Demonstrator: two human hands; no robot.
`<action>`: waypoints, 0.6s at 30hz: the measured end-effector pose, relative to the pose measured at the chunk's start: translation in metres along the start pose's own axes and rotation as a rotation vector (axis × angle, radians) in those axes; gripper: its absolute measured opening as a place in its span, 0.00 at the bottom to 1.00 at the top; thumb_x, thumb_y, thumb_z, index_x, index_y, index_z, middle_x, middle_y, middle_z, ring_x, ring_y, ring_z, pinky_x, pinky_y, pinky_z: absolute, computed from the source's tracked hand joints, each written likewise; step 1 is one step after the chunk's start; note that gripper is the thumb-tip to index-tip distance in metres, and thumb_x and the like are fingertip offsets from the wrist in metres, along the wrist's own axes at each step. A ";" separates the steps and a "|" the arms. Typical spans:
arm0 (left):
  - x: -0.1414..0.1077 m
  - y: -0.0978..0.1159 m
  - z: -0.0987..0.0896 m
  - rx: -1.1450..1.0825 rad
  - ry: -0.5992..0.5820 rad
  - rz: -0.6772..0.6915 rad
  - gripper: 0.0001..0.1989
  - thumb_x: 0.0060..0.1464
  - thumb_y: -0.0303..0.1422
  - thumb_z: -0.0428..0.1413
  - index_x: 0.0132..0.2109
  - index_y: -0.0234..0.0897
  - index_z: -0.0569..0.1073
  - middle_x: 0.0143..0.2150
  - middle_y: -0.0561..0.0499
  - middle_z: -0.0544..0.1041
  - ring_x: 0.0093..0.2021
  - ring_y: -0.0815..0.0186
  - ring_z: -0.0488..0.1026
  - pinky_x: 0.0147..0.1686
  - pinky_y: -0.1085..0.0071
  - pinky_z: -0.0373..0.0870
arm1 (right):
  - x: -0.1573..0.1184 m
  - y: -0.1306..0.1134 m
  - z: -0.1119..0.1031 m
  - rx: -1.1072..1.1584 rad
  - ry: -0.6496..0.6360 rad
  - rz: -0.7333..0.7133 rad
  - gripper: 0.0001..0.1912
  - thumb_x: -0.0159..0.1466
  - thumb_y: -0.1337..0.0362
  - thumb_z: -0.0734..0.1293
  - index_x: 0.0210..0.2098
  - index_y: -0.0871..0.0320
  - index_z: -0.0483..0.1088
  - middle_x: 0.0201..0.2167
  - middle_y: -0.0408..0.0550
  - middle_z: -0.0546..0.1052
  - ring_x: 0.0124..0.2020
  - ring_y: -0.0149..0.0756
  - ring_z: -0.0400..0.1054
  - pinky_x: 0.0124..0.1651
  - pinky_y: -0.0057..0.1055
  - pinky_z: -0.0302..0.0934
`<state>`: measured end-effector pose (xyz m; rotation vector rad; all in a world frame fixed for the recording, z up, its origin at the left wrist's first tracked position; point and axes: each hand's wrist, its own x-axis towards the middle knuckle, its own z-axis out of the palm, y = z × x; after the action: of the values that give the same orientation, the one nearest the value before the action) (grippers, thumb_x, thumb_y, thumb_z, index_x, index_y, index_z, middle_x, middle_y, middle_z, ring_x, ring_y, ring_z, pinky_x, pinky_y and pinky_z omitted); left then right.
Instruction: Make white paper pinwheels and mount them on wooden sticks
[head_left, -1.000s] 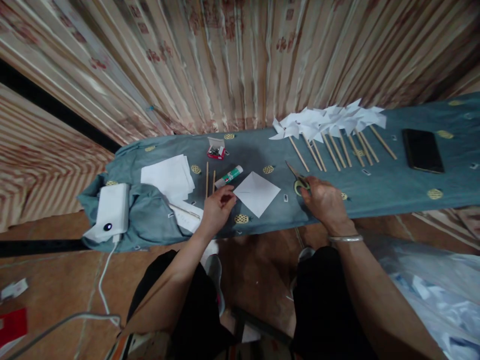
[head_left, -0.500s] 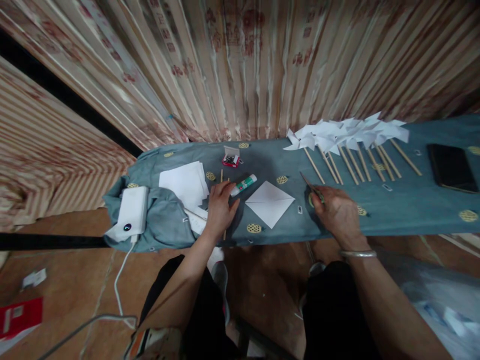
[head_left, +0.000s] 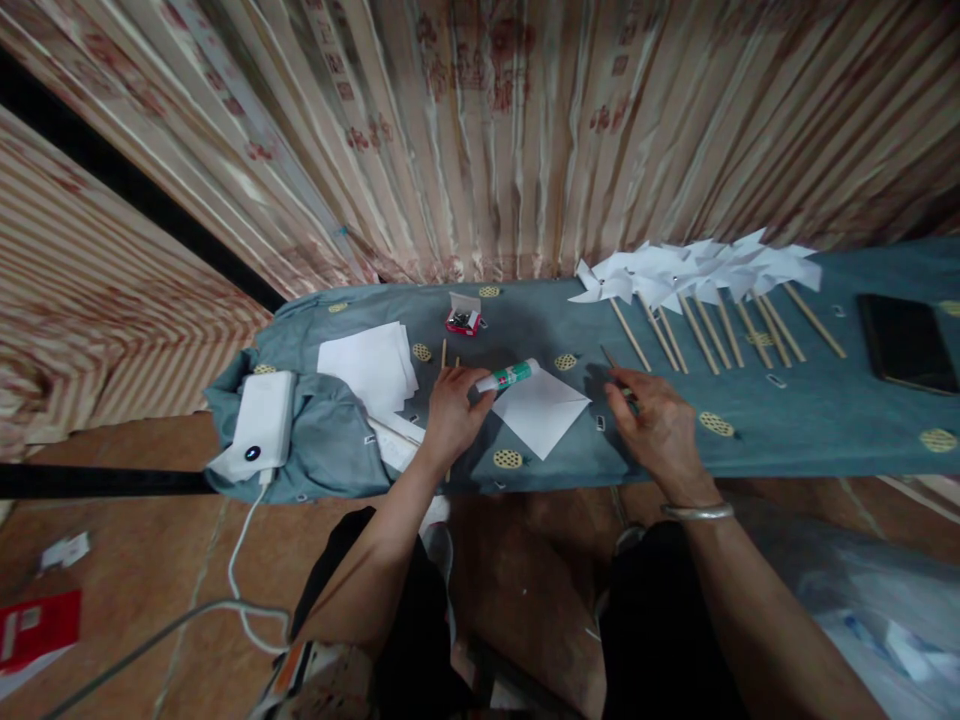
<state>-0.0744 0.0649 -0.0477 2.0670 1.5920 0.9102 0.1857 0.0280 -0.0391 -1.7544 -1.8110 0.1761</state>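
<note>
My left hand [head_left: 456, 418] is closed on the end of a white and green glue stick [head_left: 510, 376], which lies across the upper left edge of a square sheet of paper [head_left: 546, 412]. The square is turned like a diamond, with a crease line across it. To its right, my right hand [head_left: 657, 425] is closed on a pair of scissors [head_left: 609, 358]; only the thin blade tip and a bit of handle show past the fingers. Wooden sticks [head_left: 443, 352] poke out beyond my left hand, which covers part of them.
Several white paper pinwheels [head_left: 694, 270] on wooden sticks lie at the back right. A dark phone [head_left: 907, 342] rests at the far right. On the left are paper sheets [head_left: 366, 365], a small red box of pins [head_left: 463, 318] and a white power bank [head_left: 262, 420] with a cable.
My left hand has moved right and now holds the glue stick, whose far end has come over the paper. My right hand, with the scissors, has shifted slightly left.
</note>
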 end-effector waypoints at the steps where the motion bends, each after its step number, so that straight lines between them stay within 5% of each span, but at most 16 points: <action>1: -0.001 0.006 0.002 -0.083 0.011 -0.014 0.10 0.52 0.29 0.58 0.42 0.38 0.77 0.42 0.47 0.79 0.45 0.58 0.72 0.51 0.58 0.67 | -0.001 -0.003 0.000 0.080 0.006 0.046 0.15 0.66 0.60 0.60 0.46 0.58 0.74 0.47 0.57 0.79 0.48 0.46 0.73 0.54 0.44 0.63; 10: -0.010 0.050 0.024 -0.729 -0.091 -0.143 0.13 0.47 0.32 0.62 0.43 0.37 0.79 0.40 0.47 0.77 0.37 0.65 0.74 0.38 0.70 0.72 | -0.009 -0.033 0.008 1.381 -0.232 0.603 0.17 0.51 0.56 0.76 0.39 0.53 0.74 0.33 0.41 0.80 0.30 0.28 0.74 0.28 0.21 0.66; 18: -0.009 0.056 0.034 -0.840 -0.111 -0.228 0.15 0.44 0.32 0.65 0.43 0.39 0.79 0.40 0.48 0.80 0.37 0.65 0.75 0.40 0.69 0.72 | -0.009 -0.026 0.012 1.570 -0.187 0.696 0.13 0.49 0.61 0.78 0.32 0.56 0.73 0.27 0.38 0.79 0.26 0.25 0.73 0.29 0.18 0.68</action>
<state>-0.0126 0.0432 -0.0382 1.2949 1.0761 1.1019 0.1562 0.0200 -0.0390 -0.9943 -0.5155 1.5495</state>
